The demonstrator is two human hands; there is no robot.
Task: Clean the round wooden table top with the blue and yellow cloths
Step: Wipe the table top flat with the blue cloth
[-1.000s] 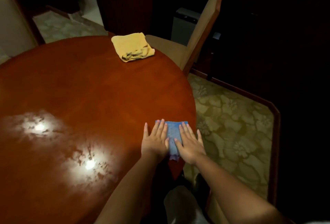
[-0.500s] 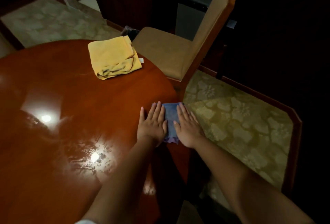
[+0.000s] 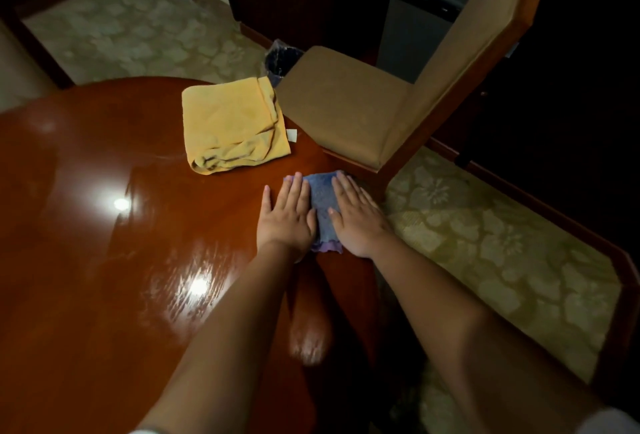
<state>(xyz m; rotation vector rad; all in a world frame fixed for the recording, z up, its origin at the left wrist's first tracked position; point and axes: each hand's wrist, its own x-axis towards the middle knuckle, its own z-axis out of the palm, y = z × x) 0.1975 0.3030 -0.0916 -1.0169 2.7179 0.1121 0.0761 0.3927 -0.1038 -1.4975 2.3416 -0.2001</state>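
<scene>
Since a second ago our hands have slid the blue cloth (image 3: 323, 207) along the table top (image 3: 104, 260) toward its rim beside the chair (image 3: 363, 111), nearer the yellow cloth (image 3: 232, 125). We press the left hand (image 3: 285, 217) and right hand (image 3: 356, 217) flat on the blue cloth, fingers straight, side by side with a strip of cloth between them. We see the yellow cloth folded at the far edge, untouched.

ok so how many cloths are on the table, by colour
folded yellow cloth: 1
blue cloth, pressed flat under both hands: 1
total on the round wooden table top: 2
</scene>
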